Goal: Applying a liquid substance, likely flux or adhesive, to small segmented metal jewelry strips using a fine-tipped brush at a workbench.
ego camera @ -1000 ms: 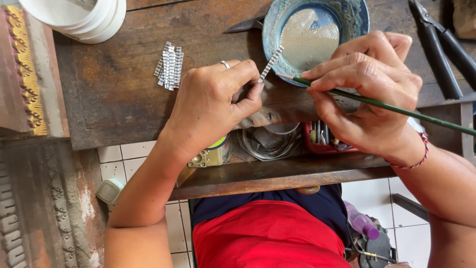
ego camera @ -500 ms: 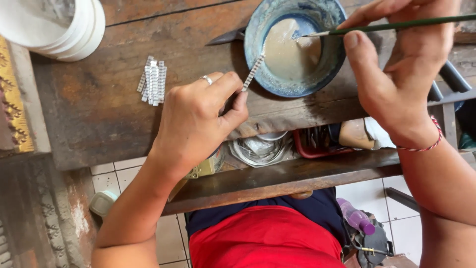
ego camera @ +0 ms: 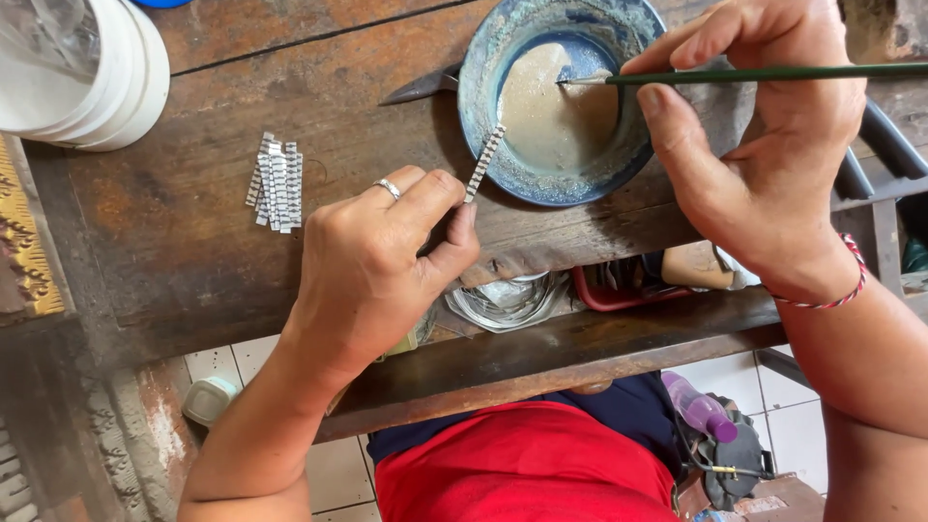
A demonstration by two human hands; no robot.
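The left hand (ego camera: 372,261) is pinching a narrow silver strip (ego camera: 484,162) between thumb and fingertips, a ring showing on one finger. The strip is tilting up and away from the hand, its upper end lying just beside the near rim of the blue bowl (ego camera: 483,58); whether it is touching the rim cannot be told. The right hand (ego camera: 764,145) is pinching a thin green brush (ego camera: 773,73) between thumb and fingers, the handle running nearly level toward the right edge of the view. The brush tip is dipping into the pale liquid in the bowl. A dark blade (ego camera: 420,87) is lying against the bowl's left side. Left of the left hand, a small stack of similar silver strips (ego camera: 275,182) is resting on the wooden workbench (ego camera: 193,251), with bare wood between stack and hand. The left hand is sitting close to the bench's front edge. White stacked bowls (ego camera: 106,77) are occupying the far left corner, well apart from both hands.
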